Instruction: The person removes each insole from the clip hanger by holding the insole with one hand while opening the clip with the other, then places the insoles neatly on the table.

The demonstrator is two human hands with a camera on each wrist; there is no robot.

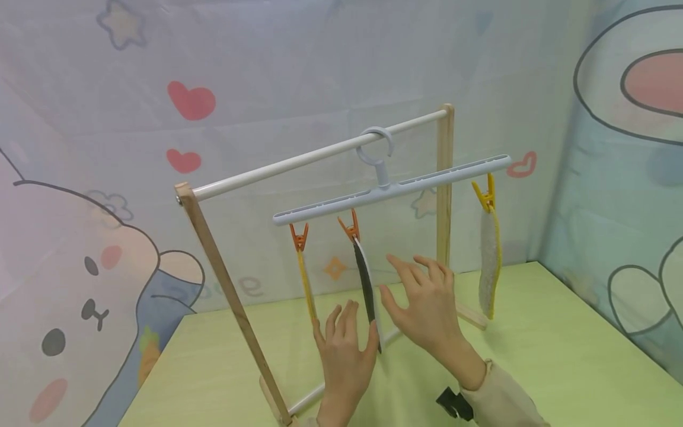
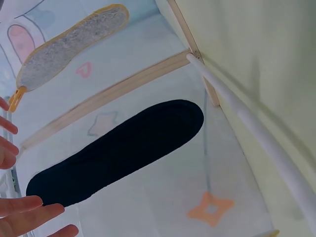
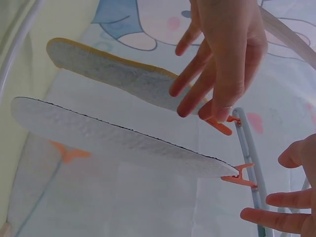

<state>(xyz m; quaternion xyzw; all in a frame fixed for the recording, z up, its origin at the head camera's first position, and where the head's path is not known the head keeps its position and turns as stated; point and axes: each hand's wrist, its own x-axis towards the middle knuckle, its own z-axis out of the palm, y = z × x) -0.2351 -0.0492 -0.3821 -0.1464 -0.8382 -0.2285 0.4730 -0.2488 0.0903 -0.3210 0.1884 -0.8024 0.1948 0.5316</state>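
Note:
Several insoles hang by clips from a pale blue hanger (image 1: 392,188). The middle one, a black-and-white insole (image 2: 118,153), hangs from an orange clip (image 3: 241,177). To its left hangs a yellow-edged insole (image 3: 113,74) with a grey fuzzy face, from another orange clip (image 1: 299,238). My left hand (image 1: 344,356) is raised between these two, near their lower parts, fingers spread and gripping nothing. My right hand (image 1: 427,302) is held up to the right of the black-and-white insole, fingers apart and loosely bent, holding nothing.
The hanger's hook is over the white bar (image 1: 299,163) of a wooden-legged rack (image 1: 229,284) on the light green table (image 1: 555,332). Another yellow-edged insole (image 1: 488,264) hangs from a yellow clip (image 1: 486,194) at the right. A black object (image 1: 455,404) is beside my right sleeve.

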